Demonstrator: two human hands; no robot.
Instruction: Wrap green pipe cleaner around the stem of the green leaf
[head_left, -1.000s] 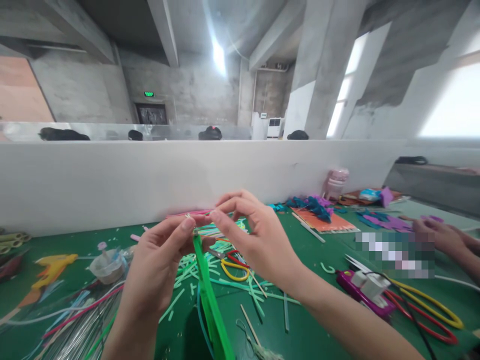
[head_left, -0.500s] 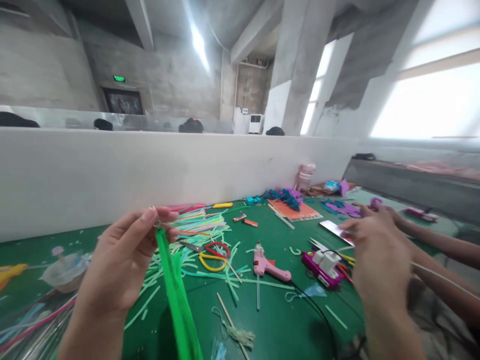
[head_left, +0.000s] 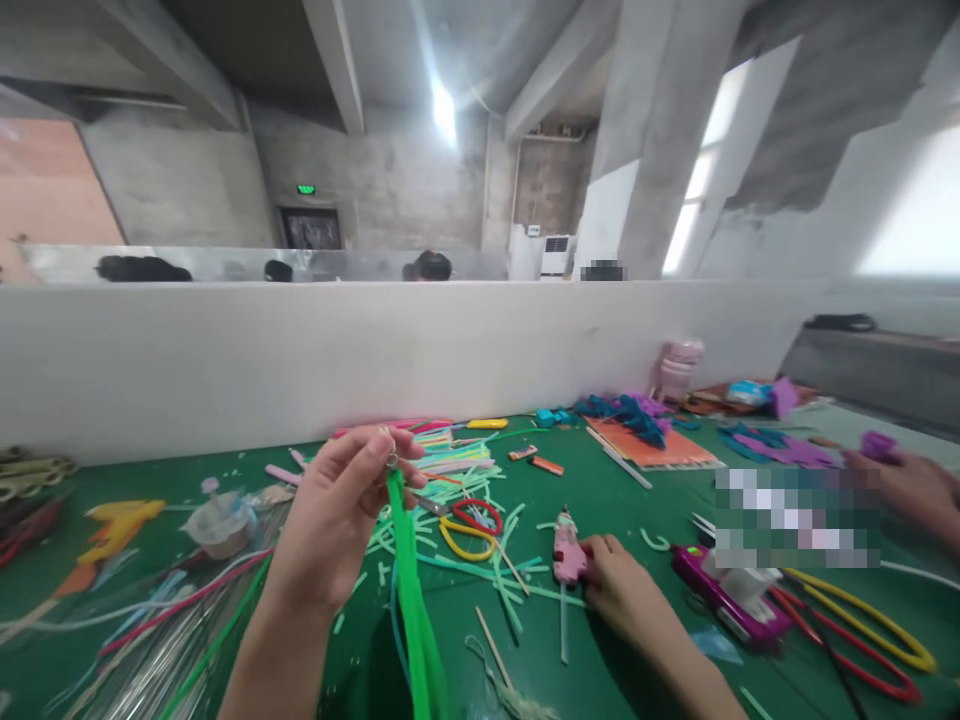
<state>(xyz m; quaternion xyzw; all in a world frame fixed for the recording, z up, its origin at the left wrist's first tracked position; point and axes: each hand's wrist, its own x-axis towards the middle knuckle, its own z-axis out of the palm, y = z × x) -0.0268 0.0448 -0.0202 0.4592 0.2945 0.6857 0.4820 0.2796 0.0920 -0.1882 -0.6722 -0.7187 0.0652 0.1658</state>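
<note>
My left hand [head_left: 334, 515] pinches the bound top of a bright green ribbon-like bundle [head_left: 412, 590], by a small metal ring [head_left: 392, 460]. The bundle hangs down past the lower edge of the picture. My right hand [head_left: 626, 585] is closed around the handle of a pink hot glue gun [head_left: 568, 555], hiding most of that handle. The gun lies on the table, nozzle pointing away, with a clear glue stick [head_left: 564, 625] out of its back. Between my hands are red-and-yellow-handled scissors [head_left: 472, 530] and cut pale green strips [head_left: 510, 585].
A wooden stick [head_left: 493, 645] and a pale tassel [head_left: 517, 700] lie near the front. Left are a yellow glue gun [head_left: 120, 530] and a plastic cup [head_left: 220, 527]. A purple power strip [head_left: 739, 595] and another person's hand [head_left: 911, 490] are at the right. A white partition [head_left: 225, 370] stands behind.
My right hand has come down and left onto the pink glue gun's handle. The view has turned left. My left hand still holds the green bundle.
</note>
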